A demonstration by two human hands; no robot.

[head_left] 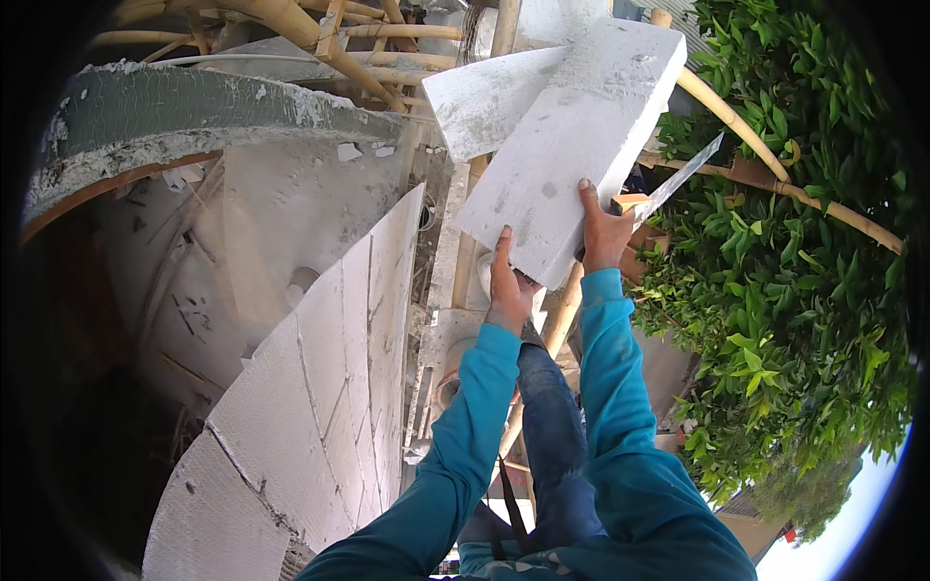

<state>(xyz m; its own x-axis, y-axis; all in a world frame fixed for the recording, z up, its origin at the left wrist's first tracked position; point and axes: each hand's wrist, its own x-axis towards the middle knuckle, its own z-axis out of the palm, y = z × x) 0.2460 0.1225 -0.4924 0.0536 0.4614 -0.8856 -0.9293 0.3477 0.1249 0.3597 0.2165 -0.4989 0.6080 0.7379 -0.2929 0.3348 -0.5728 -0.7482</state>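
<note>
A long pale aerated concrete block point(576, 145) slants away from me, its near end between my hands. My left hand point(509, 288) grips the near left corner, thumb on the top face. Farther up the right edge, my right hand point(604, 232) is closed on the block, its thumb also on top; its other fingers are hidden. A saw point(678, 179) with a bare metal blade and an orange handle sticks out to the right just beyond that hand. Whether the hand also holds its handle, I cannot tell. Another pale slab point(494, 102) lies at the block's left.
A wall of pale blocks point(320, 378) rises at the left, with a curved concrete beam point(213, 102) beyond it. Bamboo poles point(736, 116) cross around the work spot and at the top. Leafy green branches point(785, 261) fill the right side. My feet are above a narrow bamboo framework.
</note>
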